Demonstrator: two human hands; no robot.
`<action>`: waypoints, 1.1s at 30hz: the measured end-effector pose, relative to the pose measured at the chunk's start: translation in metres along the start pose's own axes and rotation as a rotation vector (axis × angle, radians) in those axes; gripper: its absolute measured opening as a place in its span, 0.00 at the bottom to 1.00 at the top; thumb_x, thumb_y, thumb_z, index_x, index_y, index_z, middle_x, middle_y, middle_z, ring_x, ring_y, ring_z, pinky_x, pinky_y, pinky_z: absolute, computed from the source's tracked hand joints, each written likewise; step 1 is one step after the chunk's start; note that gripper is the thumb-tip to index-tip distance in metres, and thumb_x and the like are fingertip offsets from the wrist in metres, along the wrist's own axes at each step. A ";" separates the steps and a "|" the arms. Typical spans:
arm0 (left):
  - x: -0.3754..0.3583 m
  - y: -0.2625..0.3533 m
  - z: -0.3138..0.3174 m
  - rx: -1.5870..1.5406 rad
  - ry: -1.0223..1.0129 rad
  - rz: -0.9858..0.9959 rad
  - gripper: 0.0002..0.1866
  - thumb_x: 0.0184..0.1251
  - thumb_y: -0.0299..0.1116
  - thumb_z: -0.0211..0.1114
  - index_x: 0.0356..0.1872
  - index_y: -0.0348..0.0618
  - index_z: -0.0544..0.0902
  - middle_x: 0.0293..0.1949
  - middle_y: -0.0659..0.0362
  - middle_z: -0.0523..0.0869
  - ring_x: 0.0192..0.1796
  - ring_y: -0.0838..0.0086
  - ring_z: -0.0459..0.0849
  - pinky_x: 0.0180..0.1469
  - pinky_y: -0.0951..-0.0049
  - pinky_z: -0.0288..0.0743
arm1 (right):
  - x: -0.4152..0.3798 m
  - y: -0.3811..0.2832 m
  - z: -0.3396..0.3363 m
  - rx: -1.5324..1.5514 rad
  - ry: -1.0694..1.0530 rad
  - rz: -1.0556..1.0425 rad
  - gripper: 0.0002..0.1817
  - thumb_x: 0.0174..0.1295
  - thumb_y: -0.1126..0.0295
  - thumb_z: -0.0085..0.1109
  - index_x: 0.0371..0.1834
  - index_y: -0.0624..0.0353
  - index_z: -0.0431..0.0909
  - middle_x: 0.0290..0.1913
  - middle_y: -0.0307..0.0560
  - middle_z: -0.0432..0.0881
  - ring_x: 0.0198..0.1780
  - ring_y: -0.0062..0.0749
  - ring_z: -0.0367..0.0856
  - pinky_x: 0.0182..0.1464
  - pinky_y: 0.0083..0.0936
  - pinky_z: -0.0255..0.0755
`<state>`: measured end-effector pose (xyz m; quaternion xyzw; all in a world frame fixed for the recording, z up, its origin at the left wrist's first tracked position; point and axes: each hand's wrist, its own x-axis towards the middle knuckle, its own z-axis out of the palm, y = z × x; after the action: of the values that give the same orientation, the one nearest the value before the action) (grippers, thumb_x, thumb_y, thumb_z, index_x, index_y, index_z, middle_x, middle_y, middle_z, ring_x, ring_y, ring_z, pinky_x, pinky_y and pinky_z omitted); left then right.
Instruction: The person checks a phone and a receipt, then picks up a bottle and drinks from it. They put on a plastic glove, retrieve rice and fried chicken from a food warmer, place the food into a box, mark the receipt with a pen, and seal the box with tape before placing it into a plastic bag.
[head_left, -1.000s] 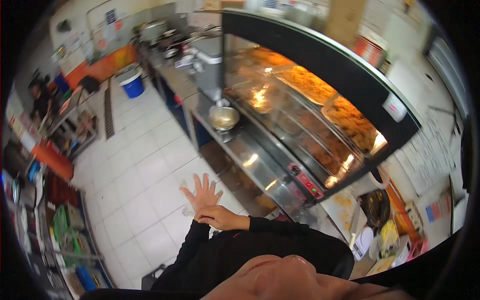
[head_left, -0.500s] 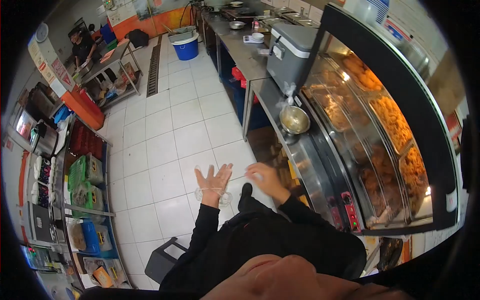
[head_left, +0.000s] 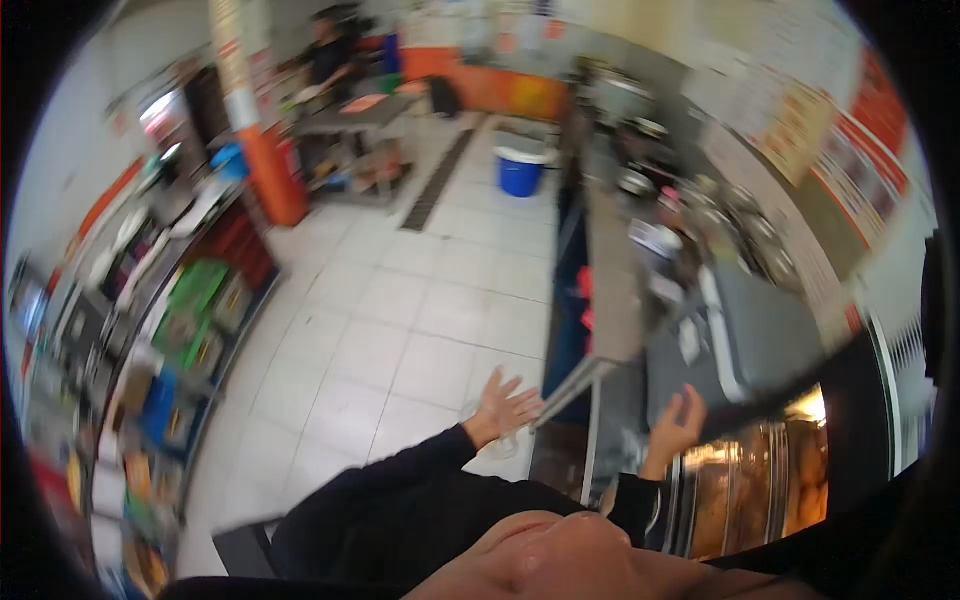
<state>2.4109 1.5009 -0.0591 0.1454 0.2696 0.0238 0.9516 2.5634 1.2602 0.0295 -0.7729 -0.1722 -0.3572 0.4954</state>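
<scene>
My left hand [head_left: 505, 405] is held palm up over the tiled floor, fingers spread, gripping nothing. Thin clear plastic [head_left: 508, 446], which looks like a disposable glove, hangs loosely about its wrist and edge. To the right, my right hand [head_left: 678, 428] is raised in front of the grey cooler box [head_left: 760, 335], close to the glass food warmer [head_left: 745, 480]. Its fingers are slightly bent and apart, with nothing visible in them. Motion blurs the picture.
A steel counter [head_left: 612, 260] runs along the right, with pans and pots at its far end. A blue bucket [head_left: 519, 175] stands on the floor ahead. Shelves with plastic tubs [head_left: 190, 310] line the left. Another person [head_left: 328, 60] works at a far table.
My view has swung right and up. My right hand has moved away from the left, towards the cooler and warmer. My left hand stays spread, with the plastic still about it.
</scene>
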 end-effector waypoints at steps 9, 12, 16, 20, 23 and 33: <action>0.144 0.057 0.030 -0.203 -0.024 0.100 0.39 0.64 0.71 0.38 0.65 0.52 0.67 0.58 0.47 0.74 0.55 0.54 0.77 0.41 0.61 0.76 | 0.179 0.043 0.122 -0.620 0.096 -0.399 0.11 0.62 0.66 0.57 0.47 0.49 0.79 0.51 0.38 0.80 0.55 0.34 0.76 0.60 0.46 0.59; 0.206 0.058 0.084 -0.140 -0.183 -0.100 0.42 0.61 0.73 0.39 0.62 0.49 0.69 0.39 0.48 0.84 0.37 0.52 0.84 0.33 0.62 0.79 | 0.191 0.067 0.139 -0.964 0.103 -0.305 0.10 0.62 0.60 0.56 0.47 0.40 0.79 0.53 0.29 0.79 0.57 0.27 0.75 0.64 0.52 0.48; 0.315 0.058 0.160 0.168 -0.477 -0.233 0.39 0.65 0.69 0.39 0.65 0.48 0.66 0.44 0.49 0.83 0.45 0.57 0.82 0.43 0.62 0.78 | 0.197 0.078 0.165 -1.070 0.180 -0.288 0.07 0.59 0.66 0.58 0.39 0.36 0.80 0.50 0.25 0.80 0.53 0.22 0.76 0.68 0.47 0.40; 0.375 0.054 0.265 0.422 -0.657 -0.135 0.35 0.68 0.64 0.42 0.62 0.46 0.69 0.46 0.52 0.81 0.48 0.65 0.80 0.51 0.63 0.73 | 0.202 0.072 0.169 -1.016 0.196 -0.213 0.09 0.51 0.74 0.60 0.29 0.40 0.81 0.44 0.28 0.81 0.48 0.25 0.78 0.70 0.47 0.38; 0.421 0.046 0.329 0.770 -0.905 0.343 0.30 0.69 0.58 0.48 0.56 0.42 0.73 0.49 0.53 0.79 0.52 0.68 0.77 0.53 0.67 0.71 | 0.209 0.063 0.173 -1.158 0.161 -0.123 0.09 0.48 0.73 0.62 0.30 0.41 0.81 0.43 0.29 0.81 0.48 0.26 0.77 0.70 0.49 0.38; 0.454 -0.014 0.501 0.796 -2.157 0.995 0.40 0.60 0.73 0.42 0.55 0.49 0.76 0.54 0.51 0.75 0.61 0.54 0.70 0.64 0.50 0.57 | 0.196 0.070 0.164 -1.432 0.280 -0.257 0.15 0.43 0.61 0.72 0.32 0.26 0.77 0.41 0.27 0.70 0.52 0.26 0.68 0.71 0.61 0.33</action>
<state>3.0584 1.4118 0.1147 0.4537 -0.7416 0.1663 0.4653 2.8037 1.3577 0.0842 -0.8277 0.0786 -0.5327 -0.1582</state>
